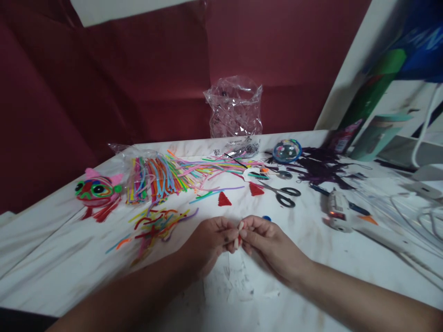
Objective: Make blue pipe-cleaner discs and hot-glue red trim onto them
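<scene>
Seen from the head camera, our left hand [214,235] and right hand [268,240] meet above a white marbled tabletop [297,299], fingertips nearly touching. Between them we pinch a small red-and-cream piece [240,228], thumb and fingers of each hand drawn closed on it; our fingers cover part of it, and we cannot make out its full shape. A blue disc [266,218] lies just behind our right hand.

Beyond our hands rest two red fuzzy triangles [224,199], one near the black-handled scissors [285,198]. To our left, cut pipe-cleaner pieces [157,226] lie in a loose heap, with a clear packet of colored pipe cleaners [155,180] behind them and a bright, wide-eyed figure [98,191] at the far left. To our right sits a glue gun [337,212], its side showing an orange glow, with a clear dome [287,151] rimmed in blue and dark purple strips [316,168] farther back. A crumpled clear bag [236,110] stands upright against a dark red backdrop [155,83].
</scene>
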`<state>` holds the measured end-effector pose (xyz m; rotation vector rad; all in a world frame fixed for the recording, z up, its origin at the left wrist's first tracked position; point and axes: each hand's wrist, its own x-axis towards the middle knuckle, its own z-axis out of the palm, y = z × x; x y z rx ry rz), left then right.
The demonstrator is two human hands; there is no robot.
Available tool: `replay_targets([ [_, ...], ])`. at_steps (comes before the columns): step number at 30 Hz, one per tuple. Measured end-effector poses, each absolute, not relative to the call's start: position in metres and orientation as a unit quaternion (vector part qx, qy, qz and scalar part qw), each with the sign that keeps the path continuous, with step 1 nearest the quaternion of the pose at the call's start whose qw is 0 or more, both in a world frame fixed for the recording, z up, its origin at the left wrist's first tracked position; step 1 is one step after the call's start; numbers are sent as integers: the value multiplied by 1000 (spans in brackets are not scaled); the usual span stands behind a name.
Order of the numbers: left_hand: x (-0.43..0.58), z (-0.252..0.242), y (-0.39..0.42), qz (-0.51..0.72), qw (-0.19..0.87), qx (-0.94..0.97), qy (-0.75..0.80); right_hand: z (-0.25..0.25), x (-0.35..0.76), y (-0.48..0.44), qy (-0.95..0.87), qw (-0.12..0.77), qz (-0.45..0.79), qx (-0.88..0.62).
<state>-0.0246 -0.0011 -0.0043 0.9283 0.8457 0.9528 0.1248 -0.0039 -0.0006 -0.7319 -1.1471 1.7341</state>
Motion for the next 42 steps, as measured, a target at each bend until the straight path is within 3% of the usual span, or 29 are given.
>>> replay_targets([
  [10, -22, 8, -7, 376, 646, 507, 429, 4, 128, -9, -522, 490, 614, -332],
  [14, -25, 10, -8, 365, 592, 578, 428, 2, 128, -7, -495, 472, 655, -322],
  [20, -28, 13, -9, 366, 616, 569, 404, 2, 128, -4, -407, 444, 757, -254],
  [42, -30, 4, -1, 365, 616, 545, 436, -1, 126, -2, -484, 448, 689, -299],
])
